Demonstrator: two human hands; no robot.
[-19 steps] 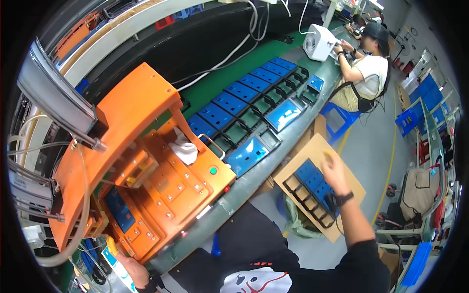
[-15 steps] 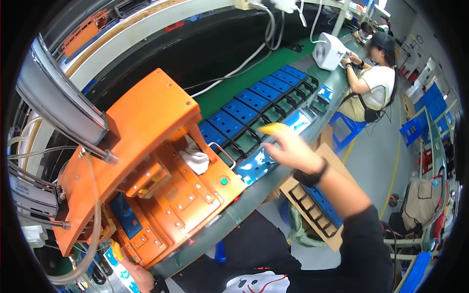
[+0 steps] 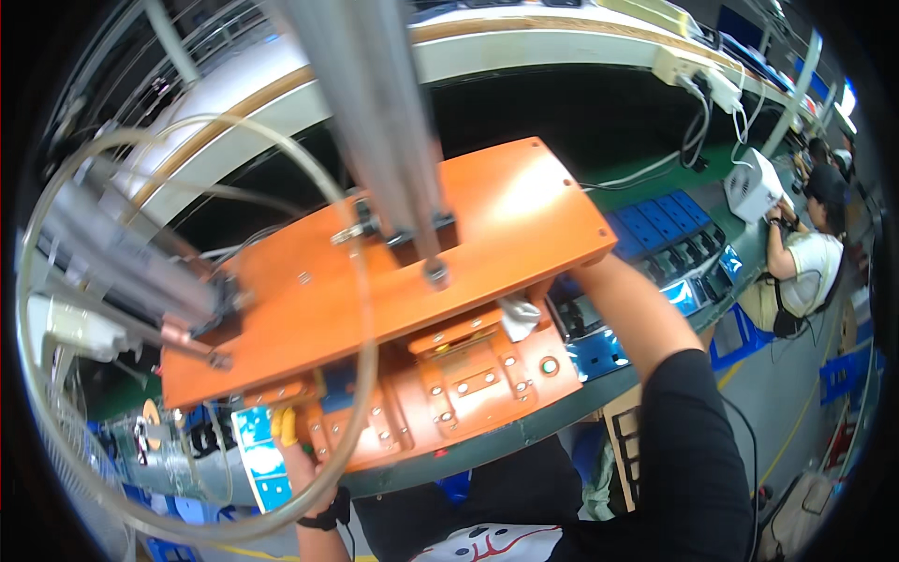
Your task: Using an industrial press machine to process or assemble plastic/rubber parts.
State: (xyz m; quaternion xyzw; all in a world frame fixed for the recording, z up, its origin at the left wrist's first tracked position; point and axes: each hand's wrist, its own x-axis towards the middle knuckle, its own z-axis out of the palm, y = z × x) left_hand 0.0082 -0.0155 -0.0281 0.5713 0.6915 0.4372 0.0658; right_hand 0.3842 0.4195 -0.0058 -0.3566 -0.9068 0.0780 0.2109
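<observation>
We've got the orange press fixture (image 3: 412, 281) at centre, sitting on the green table (image 3: 562, 421), its big top plate tilted over the lower orange base (image 3: 468, 384) w/ screws & a round button. Our right hand isn't visible as such: the forearm (image 3: 627, 309) runs in under the top plate's right edge, near the white cloth scrap (image 3: 518, 317), so we cannot tell whether those fingers are apart or clamped on anything. Our left hand (image 3: 298, 459) comes up at the base's lower-left corner, yellow-tipped fingers (image 3: 284, 426) touching the base edge beside a blue panel (image 3: 257, 459); they look curled, but whether they grip sth we can't tell. Risk, as we judge it: w/ the right hand inside the fixture, the plate coming down could pinch it; the clear hose loop (image 3: 356, 309) sweeping across the front could snag a wrist. Farther right, blue trays (image 3: 660, 220) line the table, & another person (image 3: 805, 253) sits working by a white box (image 3: 754, 187).
</observation>
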